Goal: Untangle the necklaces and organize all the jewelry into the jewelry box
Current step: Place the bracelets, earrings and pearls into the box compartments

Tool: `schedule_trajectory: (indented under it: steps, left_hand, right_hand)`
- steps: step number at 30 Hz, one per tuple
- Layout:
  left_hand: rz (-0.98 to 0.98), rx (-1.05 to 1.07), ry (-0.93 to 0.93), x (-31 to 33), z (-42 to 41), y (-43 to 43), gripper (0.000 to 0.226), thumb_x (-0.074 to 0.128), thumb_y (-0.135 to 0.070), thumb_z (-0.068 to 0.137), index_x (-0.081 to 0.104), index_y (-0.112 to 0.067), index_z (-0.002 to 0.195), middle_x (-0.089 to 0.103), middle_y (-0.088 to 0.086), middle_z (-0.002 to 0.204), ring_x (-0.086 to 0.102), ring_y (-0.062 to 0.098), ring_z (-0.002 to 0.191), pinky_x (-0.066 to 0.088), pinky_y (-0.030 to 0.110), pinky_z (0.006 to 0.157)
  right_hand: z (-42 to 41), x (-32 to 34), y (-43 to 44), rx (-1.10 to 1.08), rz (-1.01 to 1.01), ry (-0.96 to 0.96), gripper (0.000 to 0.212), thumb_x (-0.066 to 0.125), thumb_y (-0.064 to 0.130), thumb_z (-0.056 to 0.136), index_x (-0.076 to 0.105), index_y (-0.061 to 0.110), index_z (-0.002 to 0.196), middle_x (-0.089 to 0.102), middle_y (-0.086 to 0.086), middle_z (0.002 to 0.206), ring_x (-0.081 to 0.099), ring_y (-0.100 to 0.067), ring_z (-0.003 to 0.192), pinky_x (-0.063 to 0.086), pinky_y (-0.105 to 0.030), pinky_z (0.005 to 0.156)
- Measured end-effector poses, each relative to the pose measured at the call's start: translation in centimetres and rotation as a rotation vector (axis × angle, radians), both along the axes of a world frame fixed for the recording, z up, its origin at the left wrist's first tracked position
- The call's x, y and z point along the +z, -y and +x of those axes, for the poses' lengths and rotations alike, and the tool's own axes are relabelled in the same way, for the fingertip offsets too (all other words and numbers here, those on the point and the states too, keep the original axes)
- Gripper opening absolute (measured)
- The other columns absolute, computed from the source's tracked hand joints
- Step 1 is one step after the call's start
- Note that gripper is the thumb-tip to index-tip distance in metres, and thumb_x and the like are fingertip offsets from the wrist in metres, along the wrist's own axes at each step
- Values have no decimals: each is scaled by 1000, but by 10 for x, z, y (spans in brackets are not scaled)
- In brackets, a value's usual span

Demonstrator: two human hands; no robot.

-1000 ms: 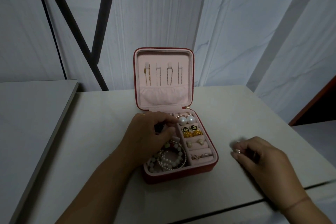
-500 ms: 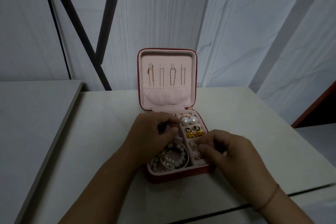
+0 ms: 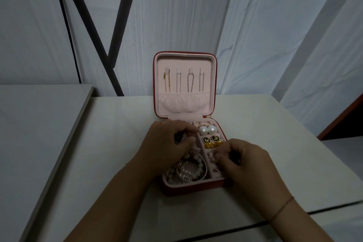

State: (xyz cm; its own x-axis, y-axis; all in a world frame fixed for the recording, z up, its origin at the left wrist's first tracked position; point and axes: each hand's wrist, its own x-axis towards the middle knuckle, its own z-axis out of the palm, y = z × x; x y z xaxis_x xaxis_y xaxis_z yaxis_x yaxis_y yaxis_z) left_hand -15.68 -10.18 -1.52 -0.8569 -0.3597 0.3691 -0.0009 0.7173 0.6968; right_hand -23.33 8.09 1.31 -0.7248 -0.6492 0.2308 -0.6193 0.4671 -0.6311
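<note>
The red jewelry box (image 3: 186, 190) sits open on the bench (image 3: 117, 153) and looks nearly packed. Four necklaces (image 3: 189, 82) hang separately in its lid, and pearl earrings (image 3: 207, 129), butterfly studs (image 3: 210, 139) and beaded bracelets (image 3: 194, 171) fill their compartments. The left hand (image 3: 167, 145) has its grip curled round a small dark piece (image 3: 177, 137), while the right hand (image 3: 245, 163) curls down at the ring slots (image 3: 211, 158); I cannot tell whether its grip pinches anything.

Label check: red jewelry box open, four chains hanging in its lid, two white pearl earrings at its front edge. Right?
No. Head view: the two white pearl earrings sit at the back of the red jewelry box, near the hinge. Rest holds.
</note>
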Motion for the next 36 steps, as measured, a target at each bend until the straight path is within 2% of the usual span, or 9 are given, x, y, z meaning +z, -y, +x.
schedule_trajectory:
  steps: [4, 7, 13, 17, 21, 23, 26, 30, 36]
  left_hand:
    - [9, -7, 1, 1, 0, -1, 29, 56, -39, 81, 66, -36, 109, 69, -15, 99, 61, 0, 91, 53, 29, 84]
    - [12, -10, -2, 1, 0, -1, 24, 62, -33, 85, 66, -35, 109, 70, -14, 99, 62, 1, 90, 54, 29, 84]
    - [4, -14, -6, 0, 0, 1, 24, 65, -28, 86, 67, -33, 110, 70, -13, 100, 61, 0, 91, 53, 26, 84]
    - [-3, -20, -3, 1, 0, 1, 24, 63, -31, 86, 67, -33, 110, 69, -15, 98, 61, -1, 90, 50, 17, 82]
    - [-8, -16, -8, 0, 0, 1, 23, 65, -27, 87, 67, -33, 109, 68, -16, 97, 60, -2, 93, 44, 6, 79]
    - [-6, -15, -12, 0, -1, 1, 23, 64, -31, 86, 67, -33, 109, 69, -16, 97, 61, -2, 91, 47, 11, 81]
    - [-1, -19, -12, 0, 0, 1, 24, 64, -29, 86, 67, -32, 110, 69, -15, 100, 61, -2, 92, 51, 22, 84]
    - [-12, -19, -6, 1, 0, 2, 24, 65, -27, 87, 67, -32, 111, 69, -15, 100, 60, -3, 91, 50, 19, 83]
    - [-3, -13, -11, -1, -1, 2, 25, 65, -28, 86, 67, -33, 110, 68, -18, 98, 60, -4, 92, 49, 18, 84]
  right_hand:
    - [-1, 0, 2, -8, 11, 33, 21, 77, 18, 76, 63, 25, 62, 65, 8, 64, 60, -4, 65, 46, -17, 59]
    - [1, 1, 2, -23, 27, 4, 19, 76, 21, 77, 64, 24, 62, 68, 9, 73, 61, -2, 69, 50, -23, 67]
    - [-1, 11, 1, 33, 123, -22, 19, 71, 23, 83, 63, 33, 69, 60, 10, 79, 53, 0, 73, 38, -7, 63]
    - [-4, 16, 0, 75, 183, -17, 4, 71, 23, 83, 74, 24, 82, 55, 15, 77, 50, 4, 72, 37, -3, 65]
    - [-2, 12, 3, 64, 165, -14, 18, 73, 23, 81, 63, 32, 69, 59, 15, 79, 53, 4, 74, 40, -4, 67]
    - [-5, 8, 2, 49, 122, -7, 23, 76, 22, 78, 60, 33, 64, 64, 10, 80, 58, -1, 75, 43, -10, 67]
    - [-11, 5, -7, 39, -5, 96, 19, 75, 16, 79, 69, 33, 71, 68, 6, 77, 63, -8, 72, 49, -19, 66]
    - [-15, 5, -15, 44, -145, 126, 24, 73, 6, 79, 73, 30, 76, 68, 8, 74, 61, -6, 69, 45, -11, 60]
    - [-9, -2, -10, 121, -71, -19, 15, 82, 16, 70, 76, 27, 79, 55, 9, 67, 55, -9, 70, 40, -11, 60]
